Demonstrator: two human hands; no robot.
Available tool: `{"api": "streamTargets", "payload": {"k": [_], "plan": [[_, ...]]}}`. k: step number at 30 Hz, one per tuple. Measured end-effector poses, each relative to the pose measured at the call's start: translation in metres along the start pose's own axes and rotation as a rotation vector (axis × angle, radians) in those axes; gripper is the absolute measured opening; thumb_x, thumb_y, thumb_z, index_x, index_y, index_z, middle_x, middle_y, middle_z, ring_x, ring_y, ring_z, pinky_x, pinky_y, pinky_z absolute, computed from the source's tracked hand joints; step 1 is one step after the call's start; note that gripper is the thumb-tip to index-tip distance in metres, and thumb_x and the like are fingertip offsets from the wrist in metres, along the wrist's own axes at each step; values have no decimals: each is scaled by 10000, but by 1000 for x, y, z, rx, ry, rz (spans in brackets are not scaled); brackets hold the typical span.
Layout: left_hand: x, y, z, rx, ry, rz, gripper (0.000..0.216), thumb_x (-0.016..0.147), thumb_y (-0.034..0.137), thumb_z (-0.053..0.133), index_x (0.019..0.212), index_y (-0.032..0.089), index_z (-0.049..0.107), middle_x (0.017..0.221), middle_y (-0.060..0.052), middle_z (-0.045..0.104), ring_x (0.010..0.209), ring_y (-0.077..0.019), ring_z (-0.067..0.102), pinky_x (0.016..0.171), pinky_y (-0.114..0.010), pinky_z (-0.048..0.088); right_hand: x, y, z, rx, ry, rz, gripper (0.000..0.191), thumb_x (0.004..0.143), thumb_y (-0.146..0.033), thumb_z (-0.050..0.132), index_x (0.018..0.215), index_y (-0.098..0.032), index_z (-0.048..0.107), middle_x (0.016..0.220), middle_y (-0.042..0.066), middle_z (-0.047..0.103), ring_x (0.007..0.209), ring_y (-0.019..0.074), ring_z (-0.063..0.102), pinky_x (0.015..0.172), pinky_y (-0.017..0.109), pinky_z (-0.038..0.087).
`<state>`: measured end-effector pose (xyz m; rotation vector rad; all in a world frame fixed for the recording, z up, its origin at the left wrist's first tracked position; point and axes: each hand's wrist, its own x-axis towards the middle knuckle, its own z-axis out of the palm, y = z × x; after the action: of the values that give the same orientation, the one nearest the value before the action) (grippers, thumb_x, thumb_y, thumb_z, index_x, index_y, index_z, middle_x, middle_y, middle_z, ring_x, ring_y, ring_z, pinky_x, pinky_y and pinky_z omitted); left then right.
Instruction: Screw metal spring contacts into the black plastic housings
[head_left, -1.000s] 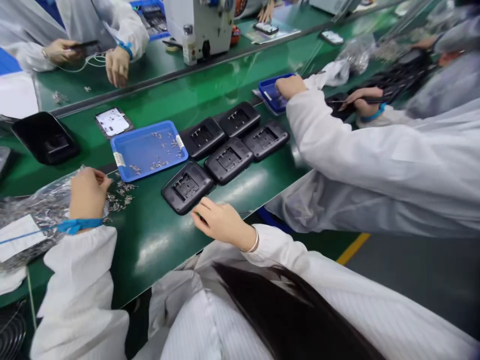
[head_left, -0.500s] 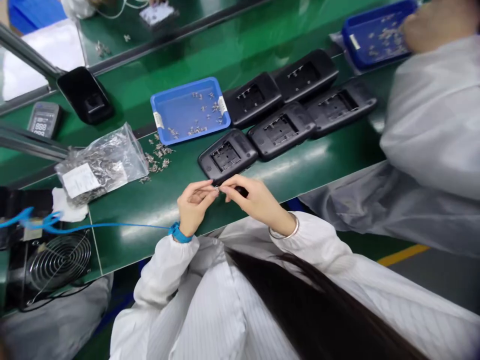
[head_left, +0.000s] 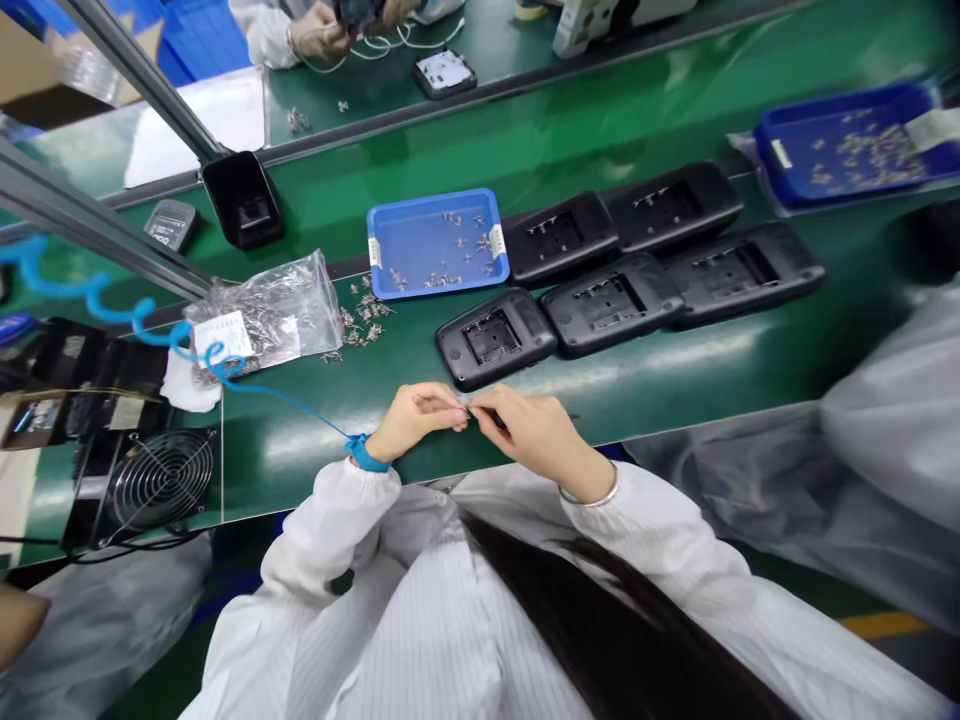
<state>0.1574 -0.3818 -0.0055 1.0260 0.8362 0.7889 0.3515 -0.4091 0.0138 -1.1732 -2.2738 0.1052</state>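
My left hand [head_left: 421, 418] is closed in a pinch, its fingertips meeting those of my right hand [head_left: 536, 438] low over the bench. Between the fingertips is a tiny metal piece, mostly hidden. My right hand is curled closed, and a dark slim object, its kind unclear, shows partly inside it and past its far side. Just beyond the hands lies a black plastic housing [head_left: 491, 340] with an open battery bay facing up. A blue tray [head_left: 412, 240] with several small metal pieces sits behind it.
Several more black housings [head_left: 611, 305] lie in two rows to the right. At left are loose metal pieces [head_left: 366, 312], a clear bag [head_left: 300, 300] of them and a fan [head_left: 161, 480]. A blue coiled cord [head_left: 292, 400] runs to my left wrist. Another person's sleeve [head_left: 892, 400] is at right.
The view has shifted, so the bench things appear further right and lower. My hands stay together at the fingertips, my right hand turned more knuckles-up. The neighbour's hand has left the right-hand tray.
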Motion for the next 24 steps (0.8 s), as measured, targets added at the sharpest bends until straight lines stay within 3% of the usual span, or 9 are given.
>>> {"api": "streamTargets", "payload": {"k": [2, 4, 7, 11, 14, 24], "plan": [[-2, -1, -2, 34, 7, 56, 296, 674, 378, 853, 686, 134, 685, 705, -34, 672, 649, -125, 663, 662, -261, 560, 4, 7, -3, -21, -25, 59, 295, 1010, -340, 395, 981, -171, 635, 880, 25, 697, 662, 84, 613, 526, 217, 342], [-3, -3, -4, 110, 92, 172, 251, 707, 364, 832, 707, 150, 701, 743, -42, 679, 733, -145, 683, 717, -279, 567, 8, 12, -4, -136, -49, 219, 349, 995, -401, 410, 1107, -149, 623, 1060, 79, 694, 757, 122, 648, 519, 232, 347], [-5, -5, -6, 293, 250, 378, 155, 772, 329, 784, 765, 185, 726, 841, -54, 702, 892, -175, 695, 846, -336, 566, 6, 5, -1, -345, -179, 354, 403, 996, -370, 381, 1218, -117, 601, 1236, 132, 640, 665, 127, 632, 466, 273, 297], [-14, -8, -4, 680, 287, 498, 87, 815, 312, 743, 818, 225, 745, 1118, -57, 687, 1205, -230, 588, 1061, -456, 462, -19, -32, 0, -215, -339, 196, 395, 1002, -338, 354, 1189, -144, 644, 1195, 100, 666, 656, 101, 632, 467, 264, 328], [-21, -10, -1, 882, 249, 508, 57, 826, 306, 729, 836, 251, 741, 1137, -30, 688, 1260, -247, 543, 1106, -494, 401, -36, -53, -3, -45, -338, 101, 378, 991, -321, 389, 1228, -161, 635, 1202, 70, 672, 700, 95, 646, 482, 252, 384], [-19, -10, 4, 977, 277, 430, 47, 809, 238, 703, 792, 220, 663, 1047, -16, 693, 1214, -250, 571, 1116, -479, 377, -40, -50, -1, 84, -364, 106, 367, 978, -303, 429, 1259, -173, 627, 1193, 59, 679, 780, 111, 669, 511, 251, 454]]}}
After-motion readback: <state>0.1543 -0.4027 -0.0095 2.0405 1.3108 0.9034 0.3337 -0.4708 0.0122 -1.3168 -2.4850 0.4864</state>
